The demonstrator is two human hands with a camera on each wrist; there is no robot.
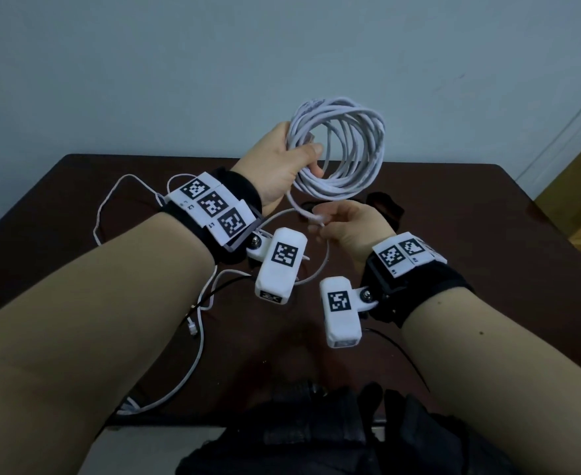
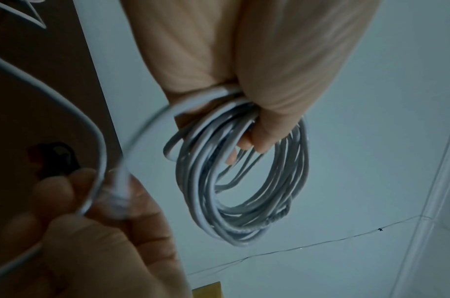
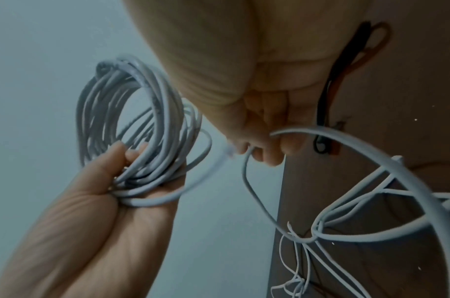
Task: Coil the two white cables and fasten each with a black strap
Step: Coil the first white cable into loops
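Two white cables are out. Nearest the person, the loose cable [image 1: 193, 365] sprawls uncoiled over the dark table [image 1: 488, 217], trailing from the near edge up past the left forearm, with one plug end lying by that arm. Above it, both hands are raised off the table. The right hand [image 1: 347, 228] sits lower and closer, fingers curled, pinching the free end of the other cable right at its plug. That short tail runs up to the left hand [image 1: 282, 166], which is closed around one side of the coiled cable [image 1: 344, 149], thumb laid across the bunched loops and fingertips hooked through the middle. The coil hangs in the air in many turns, up and to the right of the left hand, just above the right. I count one black strap [image 1: 385, 204], lying on the table just beyond the right hand, untouched; a second I cannot make out.
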